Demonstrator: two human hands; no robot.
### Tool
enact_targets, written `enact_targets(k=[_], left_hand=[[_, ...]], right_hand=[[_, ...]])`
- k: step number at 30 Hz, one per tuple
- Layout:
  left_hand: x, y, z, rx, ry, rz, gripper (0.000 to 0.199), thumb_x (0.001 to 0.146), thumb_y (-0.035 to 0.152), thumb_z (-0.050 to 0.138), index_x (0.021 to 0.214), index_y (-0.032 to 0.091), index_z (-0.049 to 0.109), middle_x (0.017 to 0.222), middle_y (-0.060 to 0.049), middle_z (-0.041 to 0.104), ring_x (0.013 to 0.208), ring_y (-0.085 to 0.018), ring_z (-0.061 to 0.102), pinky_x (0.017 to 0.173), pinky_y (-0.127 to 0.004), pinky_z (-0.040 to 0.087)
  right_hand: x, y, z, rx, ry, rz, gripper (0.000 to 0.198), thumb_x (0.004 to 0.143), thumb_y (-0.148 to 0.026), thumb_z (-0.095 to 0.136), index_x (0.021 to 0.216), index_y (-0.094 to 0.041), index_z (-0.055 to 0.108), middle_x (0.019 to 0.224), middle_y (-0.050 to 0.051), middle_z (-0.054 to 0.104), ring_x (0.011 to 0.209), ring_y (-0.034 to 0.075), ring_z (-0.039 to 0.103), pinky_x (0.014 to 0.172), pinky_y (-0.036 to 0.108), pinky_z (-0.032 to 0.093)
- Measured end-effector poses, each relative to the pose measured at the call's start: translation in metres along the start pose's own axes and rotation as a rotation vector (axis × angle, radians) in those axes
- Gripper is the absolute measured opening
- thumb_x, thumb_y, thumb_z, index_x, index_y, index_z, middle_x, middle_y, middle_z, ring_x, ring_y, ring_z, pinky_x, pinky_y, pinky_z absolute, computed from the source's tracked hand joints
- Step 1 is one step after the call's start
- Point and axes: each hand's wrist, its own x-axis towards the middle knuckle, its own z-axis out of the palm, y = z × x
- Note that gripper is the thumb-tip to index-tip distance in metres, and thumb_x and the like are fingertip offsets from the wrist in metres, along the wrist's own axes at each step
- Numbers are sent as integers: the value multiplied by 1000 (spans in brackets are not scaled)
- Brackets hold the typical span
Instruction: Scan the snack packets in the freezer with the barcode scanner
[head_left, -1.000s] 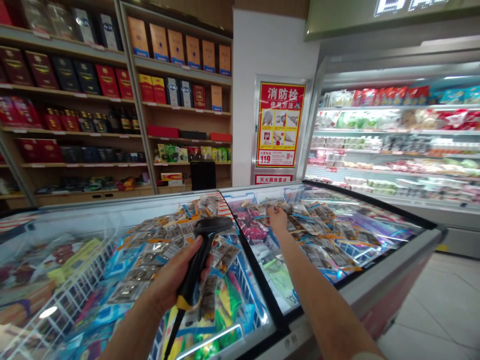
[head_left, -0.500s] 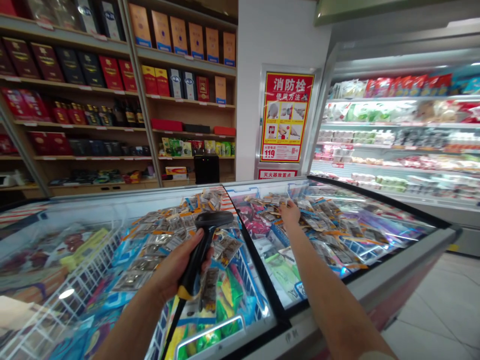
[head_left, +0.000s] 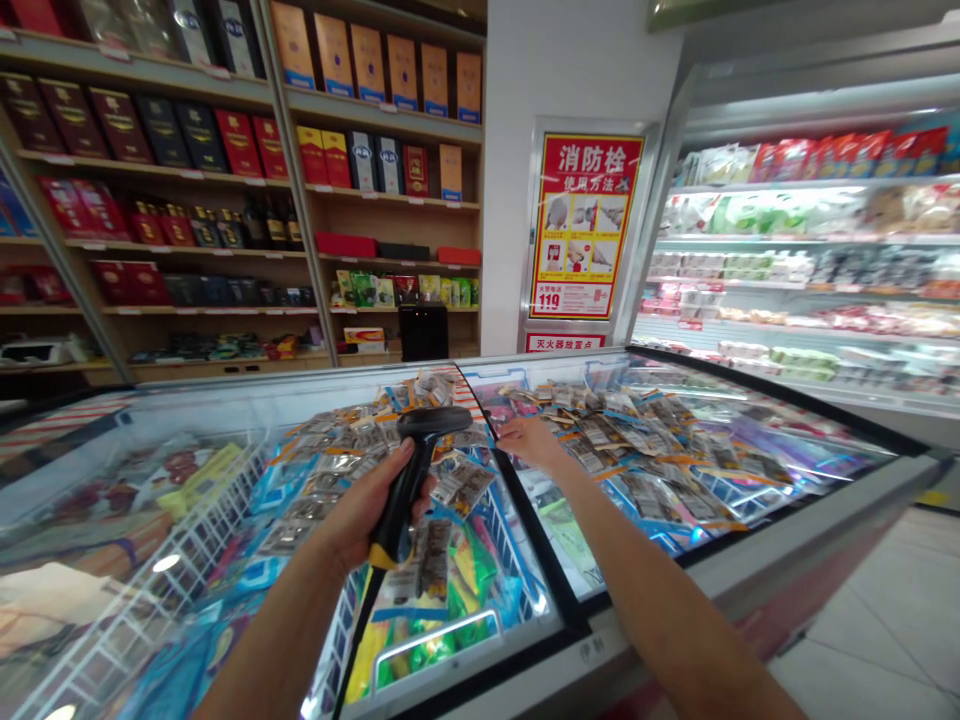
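A black barcode scanner (head_left: 405,490) with yellow trim and a trailing cable is gripped by my left hand (head_left: 371,510). Its head points right, over the left freezer section. My right hand (head_left: 531,442) is above the black divider between the glass lids, its fingers pinched at the edge of a small packet (head_left: 480,436) that shows just left of the fingertips. One heap of small clear packets with orange and blue edges (head_left: 352,440) spreads under the scanner. Another heap of such packets (head_left: 637,435) lies on the right-hand glass.
The chest freezer (head_left: 795,545) has glass lids, with wire baskets (head_left: 180,570) and bagged goods below. Behind stand wooden shelves (head_left: 390,210) of boxes and bottles. A red fire-hydrant poster (head_left: 585,225) hangs on the pillar; a lit refrigerated display (head_left: 810,240) stands at right.
My right hand has moved left from the right-hand packet heap to the divider, nearer the scanner head. The left hand keeps hold of the scanner. The view has shifted slightly left.
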Motion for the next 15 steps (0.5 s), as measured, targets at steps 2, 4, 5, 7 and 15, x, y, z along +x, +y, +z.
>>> enact_targets(k=[2,4,5,7,15], left_hand=[[0,1,1,3,8,-7,28,76,40,44,81,14,50,55,0,53,40,-7,47,36,-16,37],[0,2,2,3,8,-12,28,76,41,44,79,14,50,54,0,52,40,-7,47,35,-16,36],[0,2,3,5,11,-10,28,76,41,44,78,13,50,54,0,53,39,-7,47,34,-16,36],[-1,2,4,11,29,-4,28,76,40,43,77,13,50,53,0,53,38,-7,47,34,-16,36],[-1,1,4,-4,15,-6,28,77,38,43,86,13,52,52,0,53,39,-8,48,34,-17,38]], right_hand=[[-9,-14,11,-93,-139,-91,20,58,-35,60,68,-18,64,60,0,61,59,15,56,52,21,37],[-17,-26,17,-247,-190,-63,33,54,-48,60,66,-18,64,58,1,59,56,16,54,48,22,34],[-19,-30,17,-322,-201,-32,39,51,-54,59,66,-18,64,58,2,58,55,16,53,47,23,32],[-23,-34,17,-423,-228,14,44,49,-59,58,65,-19,64,58,4,58,55,17,52,47,24,32],[-19,-28,13,-400,-258,51,36,54,-50,59,77,-22,64,70,1,62,65,17,55,50,21,33]])
